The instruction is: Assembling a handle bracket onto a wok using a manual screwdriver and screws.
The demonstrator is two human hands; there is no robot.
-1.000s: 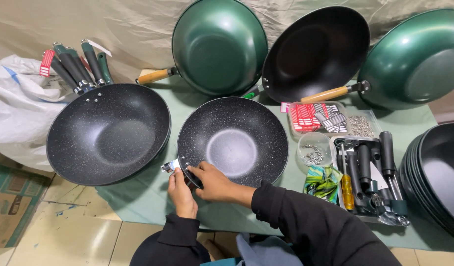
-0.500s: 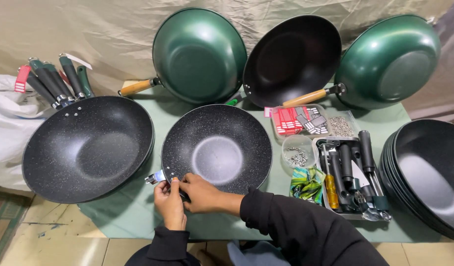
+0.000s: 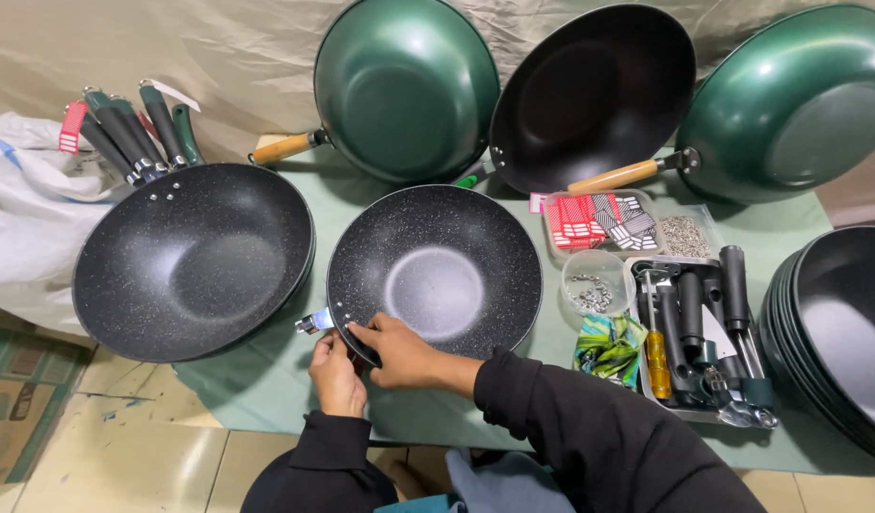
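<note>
A black speckled wok [image 3: 435,274] lies on the green table cover [image 3: 266,380] in front of me. My right hand [image 3: 396,349] rests on its near rim, fingers gripping the edge next to the rivets. My left hand [image 3: 336,372] is under the rim, closed around the small metal handle bracket [image 3: 311,323] that sticks out to the left. What lies inside the left palm is hidden.
A stack of larger speckled woks with handles [image 3: 192,258] sits to the left. Green and black woks [image 3: 406,87] lean against the back cloth. On the right are a tray of black handles and a screwdriver [image 3: 696,332], a cup of screws [image 3: 593,283], and stacked pans [image 3: 841,328].
The view has shifted a little. Both hands stay at the near rim of the wok, with the left hand still on the bracket.
</note>
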